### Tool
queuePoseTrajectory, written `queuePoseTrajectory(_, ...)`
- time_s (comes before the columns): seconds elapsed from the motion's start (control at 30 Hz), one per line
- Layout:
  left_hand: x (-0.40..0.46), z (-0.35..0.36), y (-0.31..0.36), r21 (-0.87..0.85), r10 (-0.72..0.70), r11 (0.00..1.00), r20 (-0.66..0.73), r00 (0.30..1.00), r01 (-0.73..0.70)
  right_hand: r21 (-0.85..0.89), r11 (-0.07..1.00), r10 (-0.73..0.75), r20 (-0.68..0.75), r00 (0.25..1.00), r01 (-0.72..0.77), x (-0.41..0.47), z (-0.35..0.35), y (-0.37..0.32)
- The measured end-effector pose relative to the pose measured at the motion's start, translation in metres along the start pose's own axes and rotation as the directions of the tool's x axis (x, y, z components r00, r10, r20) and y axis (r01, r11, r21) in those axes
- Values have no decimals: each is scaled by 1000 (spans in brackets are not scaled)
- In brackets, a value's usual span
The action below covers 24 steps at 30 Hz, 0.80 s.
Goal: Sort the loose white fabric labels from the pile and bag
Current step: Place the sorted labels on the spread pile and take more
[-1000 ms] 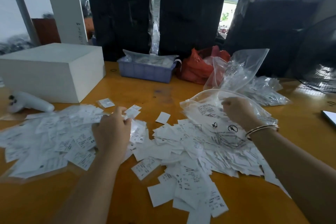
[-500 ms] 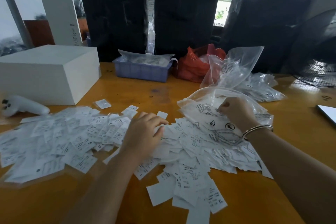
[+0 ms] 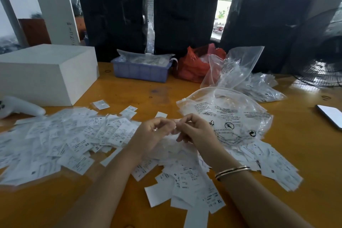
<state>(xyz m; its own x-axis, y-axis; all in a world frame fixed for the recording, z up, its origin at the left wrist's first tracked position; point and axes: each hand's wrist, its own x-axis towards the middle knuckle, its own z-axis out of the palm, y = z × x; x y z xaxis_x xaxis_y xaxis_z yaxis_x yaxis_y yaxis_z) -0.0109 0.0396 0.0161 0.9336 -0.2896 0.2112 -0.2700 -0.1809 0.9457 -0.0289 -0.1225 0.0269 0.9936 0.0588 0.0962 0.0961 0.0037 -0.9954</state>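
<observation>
White foam makes up the block [image 3: 48, 72] at the table's [image 3: 129, 94] far left edge, with a white handheld device [image 3: 20, 108] lying just in front of it. Next I see the left heap of white fabric labels [image 3: 61, 139] spread toward the left edge; "XS" reads clearly on two of them, the finer print is too small for me. Behind, toward the far edge, sits a blue tray [image 3: 142, 71] holding plastic-wrapped pieces, then a red bag [image 3: 194, 68].

At the middle my left hand [image 3: 153, 135] and right hand [image 3: 194, 131] meet above the pile [image 3: 185, 168], each grip pinched on one small label [image 3: 174, 126] held between them; half a second ago the left hand lay flat on the labels and the right was at the bag's mouth, so both have lifted and come together. A bangle [image 3: 232, 170] circles my right wrist. Near the table's front edge one label shows "XL", another "S".

Right of the hands lies the clear bag [image 3: 231, 116], touching the pile, printed with black warning text and round symbols; I can make out little more than "OF SUFFOCA…". More clear bags [image 3: 259, 87] lie behind it. A phone [image 3: 331, 116] rests at the right edge, a fan [image 3: 325, 72] at the far right corner.
</observation>
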Motion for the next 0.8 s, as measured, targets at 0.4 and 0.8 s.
queuePoseTrajectory(0.4, 13, -6, -12, -216, -132, 975, -413, 901, 44, -903, 357, -228, 164, 960, 239, -2, 8, 28)
queuePoseTrajectory(0.8, 12, -4, -15, -236, -117, 971, -345, 931, 35, -943, 128, -332, 250, 910, 306, 0, 7, 27)
